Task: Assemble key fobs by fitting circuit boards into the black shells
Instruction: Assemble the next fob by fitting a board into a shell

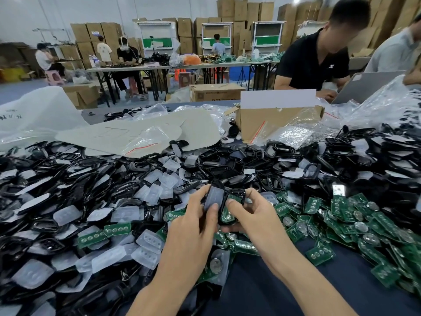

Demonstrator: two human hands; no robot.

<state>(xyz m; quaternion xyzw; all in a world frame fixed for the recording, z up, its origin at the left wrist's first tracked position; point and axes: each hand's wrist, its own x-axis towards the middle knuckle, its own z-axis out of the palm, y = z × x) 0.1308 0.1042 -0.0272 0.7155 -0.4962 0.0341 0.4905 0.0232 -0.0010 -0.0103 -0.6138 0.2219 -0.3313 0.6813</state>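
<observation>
My left hand (193, 224) grips a black shell half with a translucent rubber pad (213, 196) on it, thumb pressed on its lower end. My right hand (252, 213) holds a second black shell (230, 213) with a green circuit board seated inside, thumb on its face. The two parts touch side by side above the table. A heap of black shells (91, 190) and clear rubber pads (148, 242) covers the left. Loose green circuit boards (341, 224) with coin cells lie to the right.
A cardboard box (280, 124) with plastic bags stands at the back centre. Grey card sheets (141, 131) lie behind the heap. A person in a black shirt (316, 60) works across the table. Bare dark blue tabletop (262, 288) shows between my forearms.
</observation>
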